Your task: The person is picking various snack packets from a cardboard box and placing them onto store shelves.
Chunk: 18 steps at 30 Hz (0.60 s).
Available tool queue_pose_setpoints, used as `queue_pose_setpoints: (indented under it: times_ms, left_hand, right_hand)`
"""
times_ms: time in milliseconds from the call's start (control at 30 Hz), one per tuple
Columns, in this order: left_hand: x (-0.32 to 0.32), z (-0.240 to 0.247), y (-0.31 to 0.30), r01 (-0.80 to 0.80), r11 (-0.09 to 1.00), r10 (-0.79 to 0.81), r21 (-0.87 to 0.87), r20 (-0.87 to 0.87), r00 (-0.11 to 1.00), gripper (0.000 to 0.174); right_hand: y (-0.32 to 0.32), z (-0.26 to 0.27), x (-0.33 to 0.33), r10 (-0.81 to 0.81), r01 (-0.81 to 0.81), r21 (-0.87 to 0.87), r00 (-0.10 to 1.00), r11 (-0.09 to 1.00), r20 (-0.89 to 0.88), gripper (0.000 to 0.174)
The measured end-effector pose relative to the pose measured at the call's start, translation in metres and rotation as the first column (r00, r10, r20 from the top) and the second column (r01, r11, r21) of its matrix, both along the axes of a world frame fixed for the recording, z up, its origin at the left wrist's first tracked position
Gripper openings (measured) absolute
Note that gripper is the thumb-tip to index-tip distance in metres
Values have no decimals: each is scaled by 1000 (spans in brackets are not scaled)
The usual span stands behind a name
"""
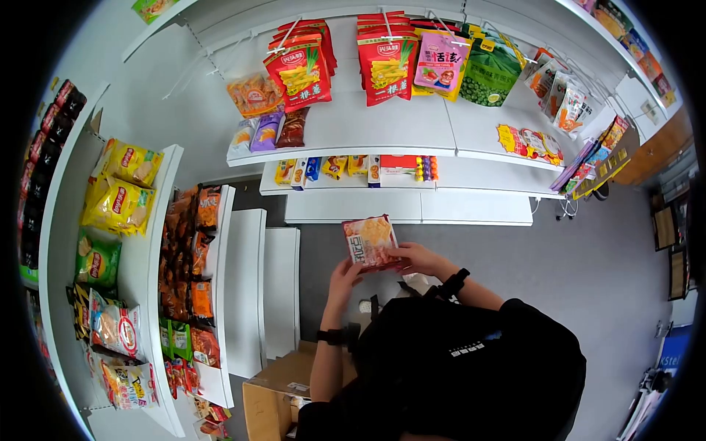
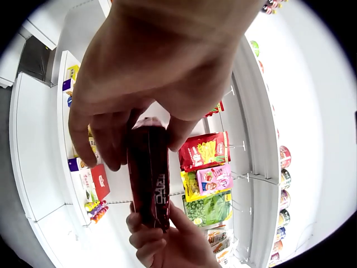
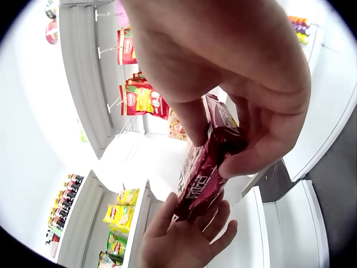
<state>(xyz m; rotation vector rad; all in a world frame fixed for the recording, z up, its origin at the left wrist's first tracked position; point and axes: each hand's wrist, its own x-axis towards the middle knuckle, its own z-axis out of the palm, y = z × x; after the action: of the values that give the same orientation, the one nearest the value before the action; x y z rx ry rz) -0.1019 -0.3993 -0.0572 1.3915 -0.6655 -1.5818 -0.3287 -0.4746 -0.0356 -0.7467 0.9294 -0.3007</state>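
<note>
A red and cream snack packet [image 1: 370,242] is held up in front of the body in the head view. The left hand [image 1: 344,279] grips its lower left corner and the right hand [image 1: 419,261] its right edge. Seen edge-on in the left wrist view, the dark red packet [image 2: 149,176] lies between the thumb and fingers of the left hand [image 2: 150,84], with the right hand [image 2: 173,240] pinching the far end. In the right wrist view the right hand [image 3: 240,95] pinches one end of the packet [image 3: 203,173]; the left hand [image 3: 181,243] holds the other.
White shelves [image 1: 353,136] with hanging red bags [image 1: 387,70] stand ahead. Shelves on the left carry yellow chip bags [image 1: 121,204] and orange packets [image 1: 202,298]. An open cardboard box [image 1: 265,393] sits on the floor beside the person, at lower left.
</note>
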Motion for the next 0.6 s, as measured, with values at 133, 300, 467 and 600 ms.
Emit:
queue_pose_setpoints:
  times_ms: [133,300,467,600]
  left_hand:
    - [6,-12,3,-111,993,112,34,-11,994,42]
    - [14,-6,19,-332,942,331,47,23,943,42]
    - [-9,-3,39,-495,862,496,111,23,868,39]
    - [-39,-7,57,-601,784,607,154,12,795,40]
  right_hand:
    - [-29,-47,-30,-123,118,133,992,984,35,33]
    - [-96,-167,-81,-329,353,243,935,904,-135,25]
    - [-171,-207,-119,-368,433,228,887,872,-278,25]
    - [-231,-233,-125,-366,430,244,891,869,-269,25]
